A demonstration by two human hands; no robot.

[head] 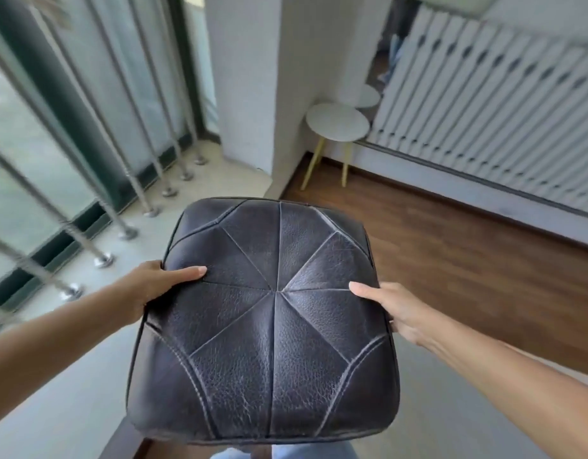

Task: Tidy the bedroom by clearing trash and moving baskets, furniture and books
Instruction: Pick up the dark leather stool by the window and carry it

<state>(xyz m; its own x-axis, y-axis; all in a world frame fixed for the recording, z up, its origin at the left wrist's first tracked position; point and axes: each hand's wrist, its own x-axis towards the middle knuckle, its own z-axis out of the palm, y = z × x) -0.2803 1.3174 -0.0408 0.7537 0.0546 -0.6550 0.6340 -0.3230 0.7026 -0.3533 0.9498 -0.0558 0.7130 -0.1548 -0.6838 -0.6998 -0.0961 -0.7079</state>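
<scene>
A dark leather stool (272,326) with a stitched, star-patterned square seat fills the middle of the head view, held up above the floor. My left hand (153,286) grips its left edge, thumb lying across the top. On the opposite edge my right hand (392,309) holds on in the same way, thumb on the seat. The fingers of both hands are hidden under the sides. The stool's legs and base are out of sight beneath the seat.
A small round white side table (337,122) on thin yellow legs stands ahead by a white pillar (253,77). Metal railing bars (97,207) rise from a pale window ledge at left. A white slatted wall panel (484,94) runs along the right above the wood floor (451,260).
</scene>
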